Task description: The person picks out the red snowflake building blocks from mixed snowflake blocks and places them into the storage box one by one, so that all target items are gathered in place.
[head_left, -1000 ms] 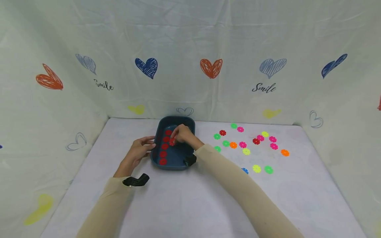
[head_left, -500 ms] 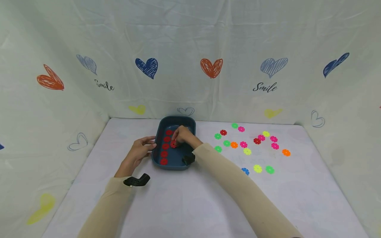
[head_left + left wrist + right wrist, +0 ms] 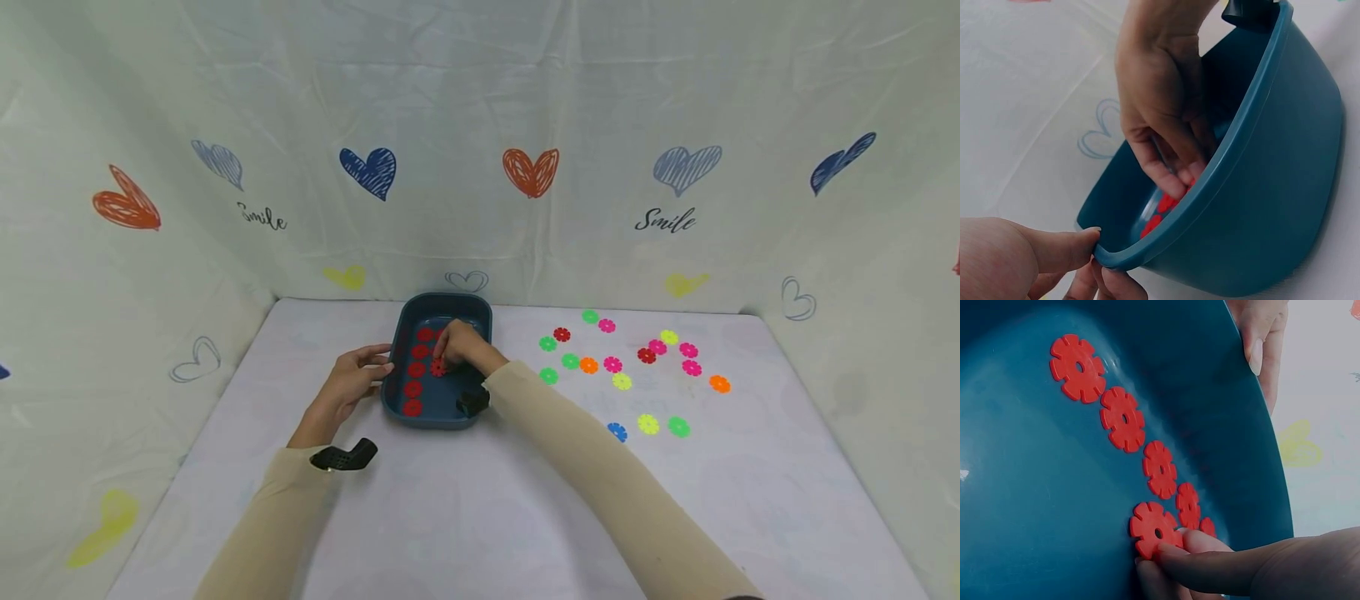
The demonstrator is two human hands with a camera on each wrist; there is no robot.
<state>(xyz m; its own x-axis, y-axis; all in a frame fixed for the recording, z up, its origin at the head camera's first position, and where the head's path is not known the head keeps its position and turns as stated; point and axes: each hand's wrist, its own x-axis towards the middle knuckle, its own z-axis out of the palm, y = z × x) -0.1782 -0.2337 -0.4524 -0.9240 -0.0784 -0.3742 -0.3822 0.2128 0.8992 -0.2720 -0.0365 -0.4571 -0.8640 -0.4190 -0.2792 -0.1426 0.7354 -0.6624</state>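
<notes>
A deep blue plastic tray (image 3: 442, 422) stands at the back of the table. Along its left wall lies a row of red notched discs (image 3: 1124, 419) with centre holes. My left hand (image 3: 350, 379) grips the tray's left rim, thumb over the edge and fingers outside, as the left wrist view shows (image 3: 1054, 250). Inside the tray my right hand (image 3: 462, 346) pinches another red notched disc (image 3: 1155, 530) between thumb and fingers, low over the floor beside the row. Part of one more red disc (image 3: 440, 335) peeks out behind this hand.
To the tray's right, loose notched discs lie scattered on the white table: green (image 3: 549, 376), orange (image 3: 588, 365), pink (image 3: 692, 367), yellow (image 3: 648, 424), dark red (image 3: 647, 356) and blue (image 3: 617, 432). A white cloth with printed hearts (image 3: 531, 172) hangs behind the table.
My right hand has shifted slightly toward the near side of the tray with the red disc, uncovering part of another disc behind it. My left hand keeps its place on the rim.
</notes>
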